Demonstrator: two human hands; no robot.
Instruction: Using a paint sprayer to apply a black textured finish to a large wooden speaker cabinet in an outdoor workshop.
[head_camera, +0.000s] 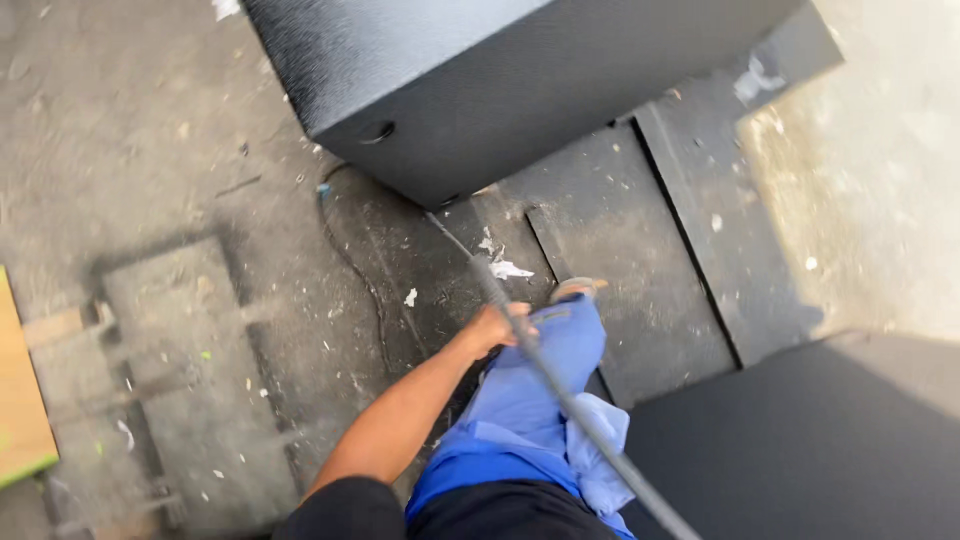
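My left hand (497, 328) is closed around a thin grey hose (580, 415). The hose runs from the bottom right, through my fist, and up toward the lower corner of a large black textured box (470, 80) standing on the floor ahead. My bare left forearm reaches in from the lower left. Under the hand is my leg in blue trousers (535, 420), with the foot (577, 288) set on dark boards. My right hand is out of view.
Dark flat boards (640, 270) lie on the dusty concrete floor beside the box. Another black textured panel (820, 440) fills the lower right. A thin cable (352, 265) curls on the floor left of my foot. A wooden board edge (20, 400) shows at far left.
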